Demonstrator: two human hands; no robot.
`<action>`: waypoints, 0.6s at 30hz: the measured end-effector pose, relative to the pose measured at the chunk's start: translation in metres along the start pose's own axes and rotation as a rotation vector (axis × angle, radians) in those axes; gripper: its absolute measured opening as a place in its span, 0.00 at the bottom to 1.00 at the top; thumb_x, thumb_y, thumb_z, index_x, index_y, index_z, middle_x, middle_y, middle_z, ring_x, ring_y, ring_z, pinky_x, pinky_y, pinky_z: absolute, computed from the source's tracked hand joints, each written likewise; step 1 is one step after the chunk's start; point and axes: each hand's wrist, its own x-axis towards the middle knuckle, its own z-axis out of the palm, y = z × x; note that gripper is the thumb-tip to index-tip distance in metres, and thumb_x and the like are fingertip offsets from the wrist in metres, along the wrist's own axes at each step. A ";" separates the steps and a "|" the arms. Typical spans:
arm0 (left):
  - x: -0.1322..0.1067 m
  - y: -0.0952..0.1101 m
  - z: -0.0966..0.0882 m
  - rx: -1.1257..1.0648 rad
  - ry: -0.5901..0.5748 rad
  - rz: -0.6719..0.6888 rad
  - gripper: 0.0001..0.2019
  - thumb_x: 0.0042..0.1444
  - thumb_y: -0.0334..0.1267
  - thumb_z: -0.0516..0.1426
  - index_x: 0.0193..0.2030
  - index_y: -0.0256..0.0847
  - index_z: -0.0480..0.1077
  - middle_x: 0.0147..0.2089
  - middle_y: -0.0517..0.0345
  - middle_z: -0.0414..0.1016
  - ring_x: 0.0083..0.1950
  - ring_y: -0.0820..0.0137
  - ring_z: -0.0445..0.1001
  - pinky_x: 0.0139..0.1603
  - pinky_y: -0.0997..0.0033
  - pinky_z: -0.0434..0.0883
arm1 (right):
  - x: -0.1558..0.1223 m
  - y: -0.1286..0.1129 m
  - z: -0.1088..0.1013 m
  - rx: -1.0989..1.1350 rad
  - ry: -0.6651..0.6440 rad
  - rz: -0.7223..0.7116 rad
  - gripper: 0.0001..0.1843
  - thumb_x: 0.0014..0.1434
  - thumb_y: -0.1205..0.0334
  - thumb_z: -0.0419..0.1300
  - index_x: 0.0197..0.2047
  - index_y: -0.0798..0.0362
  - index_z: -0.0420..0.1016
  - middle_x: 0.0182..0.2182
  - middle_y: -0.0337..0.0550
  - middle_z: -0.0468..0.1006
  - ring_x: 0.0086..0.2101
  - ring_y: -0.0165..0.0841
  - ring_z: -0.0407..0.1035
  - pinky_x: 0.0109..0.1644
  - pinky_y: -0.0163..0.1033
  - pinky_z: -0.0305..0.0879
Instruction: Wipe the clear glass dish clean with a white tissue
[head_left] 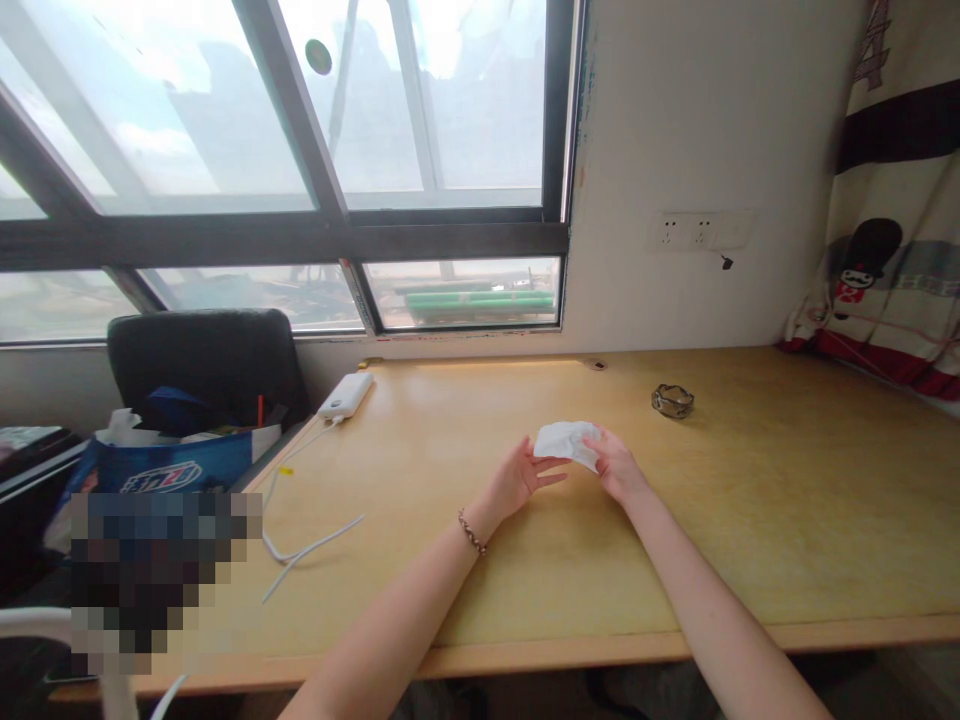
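A white tissue [559, 441], slightly crumpled, is held above the wooden table between my two hands. My right hand [616, 466] pinches its right end, with the thumb lying over the front. At the left end, my left hand [523, 478] has its thumb at the tissue's edge and holds it there, while its other fingers stretch out below. Part of the left grip is hidden by the tissue. A beaded bracelet [472, 533] circles my left wrist.
On the table [780, 520] lie a dark patterned ring-shaped object [673, 401] at the right and a white power bank [346, 396] with a white cable [311, 547] at the left. A blue bag [176, 462] stands by a black chair [206, 360]. Windows and a curtain [900, 250] border the table.
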 end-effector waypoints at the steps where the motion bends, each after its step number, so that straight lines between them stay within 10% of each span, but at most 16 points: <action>1: 0.000 0.000 0.000 -0.017 -0.010 -0.031 0.23 0.49 0.52 0.52 0.44 0.34 0.68 0.48 0.43 0.69 0.48 0.56 0.68 0.47 0.55 0.64 | 0.001 0.000 0.000 0.036 0.013 0.029 0.23 0.40 0.62 0.65 0.41 0.51 0.65 0.36 0.43 0.75 0.35 0.36 0.71 0.35 0.38 0.68; 18: 0.009 -0.009 -0.018 0.506 0.332 0.190 0.21 0.41 0.48 0.59 0.39 0.34 0.70 0.23 0.57 0.71 0.19 0.77 0.64 0.18 0.80 0.57 | 0.010 0.009 -0.009 0.044 0.125 0.065 0.23 0.33 0.68 0.68 0.36 0.55 0.70 0.31 0.43 0.77 0.27 0.34 0.71 0.26 0.34 0.67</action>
